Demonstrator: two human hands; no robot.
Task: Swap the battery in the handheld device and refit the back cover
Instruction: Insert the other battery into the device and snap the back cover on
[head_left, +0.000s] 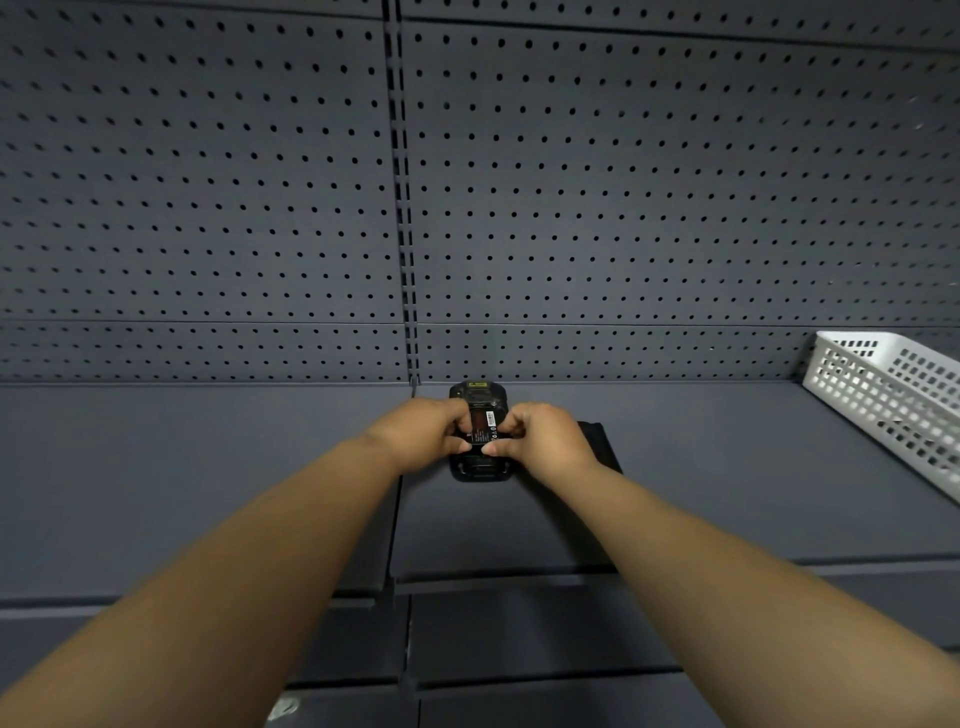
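Now both hands (483, 434) pinch battery (483, 425) (long axis fwd/back) over device (480, 467).

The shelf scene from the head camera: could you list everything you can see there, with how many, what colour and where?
Black handheld device: one, black, lying back-up on the shelf at centre, between the two hands.
Labelled black battery: one, black with a printed label, at the device's open back, pinched by fingers of both hands.
Flat black piece: one, black, on the shelf right of the device, partly hidden by the right hand; possibly the back cover, cannot tell.
White perforated plastic basket: one, white, far right on the shelf.
Grey metal shelf: one, dark grey, under everything.
Grey pegboard wall: dark grey, behind the shelf.
Left hand: on the battery.
Right hand: on the battery.
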